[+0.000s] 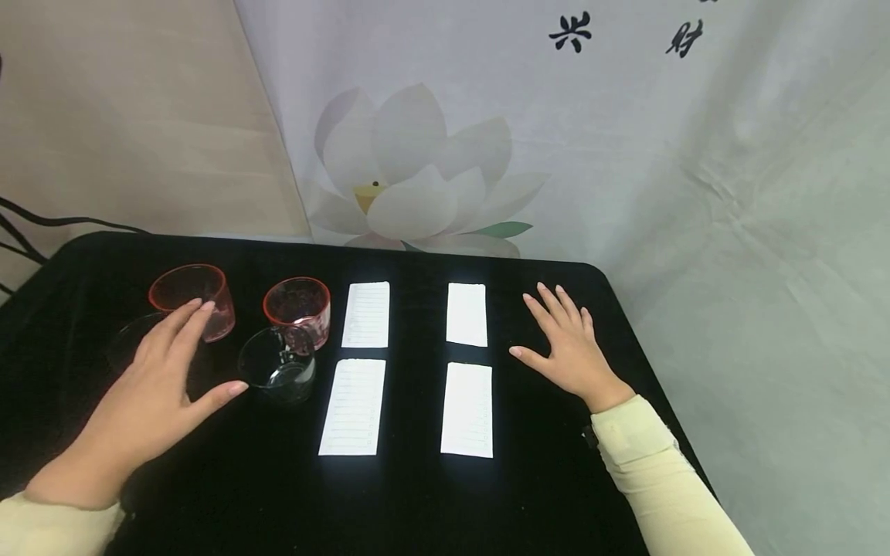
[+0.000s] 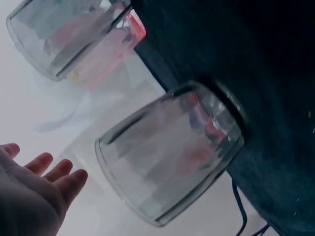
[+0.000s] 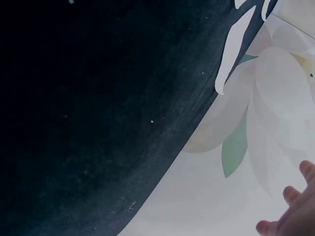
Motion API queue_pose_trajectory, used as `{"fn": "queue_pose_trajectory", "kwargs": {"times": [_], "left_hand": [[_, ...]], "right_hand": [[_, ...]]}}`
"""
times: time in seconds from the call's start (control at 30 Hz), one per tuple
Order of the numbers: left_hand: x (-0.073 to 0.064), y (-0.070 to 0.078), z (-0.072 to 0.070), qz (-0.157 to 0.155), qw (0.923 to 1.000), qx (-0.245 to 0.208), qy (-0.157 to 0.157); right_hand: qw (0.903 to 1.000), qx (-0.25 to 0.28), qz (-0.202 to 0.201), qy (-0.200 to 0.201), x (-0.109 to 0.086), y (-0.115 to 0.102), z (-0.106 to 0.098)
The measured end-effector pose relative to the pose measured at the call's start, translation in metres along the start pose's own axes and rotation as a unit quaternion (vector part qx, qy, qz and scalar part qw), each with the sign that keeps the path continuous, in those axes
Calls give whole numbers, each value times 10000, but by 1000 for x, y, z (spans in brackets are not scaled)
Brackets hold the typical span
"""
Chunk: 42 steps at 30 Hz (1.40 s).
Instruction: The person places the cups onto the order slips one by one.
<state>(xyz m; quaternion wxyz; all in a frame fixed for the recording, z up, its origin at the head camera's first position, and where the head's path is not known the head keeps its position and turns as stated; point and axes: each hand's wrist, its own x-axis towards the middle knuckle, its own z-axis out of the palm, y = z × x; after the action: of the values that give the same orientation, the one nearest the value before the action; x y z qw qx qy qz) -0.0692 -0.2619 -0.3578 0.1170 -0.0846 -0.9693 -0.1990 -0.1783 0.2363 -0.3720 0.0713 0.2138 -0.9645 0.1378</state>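
My left hand [image 1: 149, 386] is over the left part of the table, thumb apart from its fingers, gripping nothing. It overlaps a clear glass [image 1: 128, 336], which is mostly hidden in the head view. In the left wrist view that clear glass [image 2: 170, 155] stands beside the fingers [image 2: 71, 182], apart from them. Right of the thumb is a second clear glass [image 1: 281, 371]. Two pinkish glasses with red rims stand behind, one larger [image 1: 222, 309] and one smaller [image 1: 316, 320]. On the right, my right hand [image 1: 573, 355] has its fingers spread and holds nothing.
Between the hands lie white paper slips in two columns: left back [image 1: 366, 315], left front [image 1: 353, 408], right back [image 1: 467, 314], right front [image 1: 467, 409]. A black cloth covers the table [image 1: 417, 502]. Behind hangs a lotus-print curtain [image 1: 626, 154]; dark cables [image 1: 69, 222] are at left.
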Motion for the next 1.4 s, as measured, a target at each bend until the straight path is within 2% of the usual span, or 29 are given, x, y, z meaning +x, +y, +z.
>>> {"fn": "queue_pose_trajectory", "kwargs": {"times": [0.27,0.5,0.77,1.2,1.4], "left_hand": [[1,4,8,39,9990,-426,-112],[2,5,15,38,9934,-1105,-290],[4,5,24,-284,9837,-1631,-707],[8,3,34,-270,9727,-2229,-578],[9,2,37,-371,9679,-2381,-716]], "right_hand": [[9997,174,-124,78,4,3,5],[9994,260,-220,101,10,4,9],[9989,413,-190,77,18,5,16],[9986,359,-190,-337,35,4,28],[9979,381,-76,-509,42,4,32]]}}
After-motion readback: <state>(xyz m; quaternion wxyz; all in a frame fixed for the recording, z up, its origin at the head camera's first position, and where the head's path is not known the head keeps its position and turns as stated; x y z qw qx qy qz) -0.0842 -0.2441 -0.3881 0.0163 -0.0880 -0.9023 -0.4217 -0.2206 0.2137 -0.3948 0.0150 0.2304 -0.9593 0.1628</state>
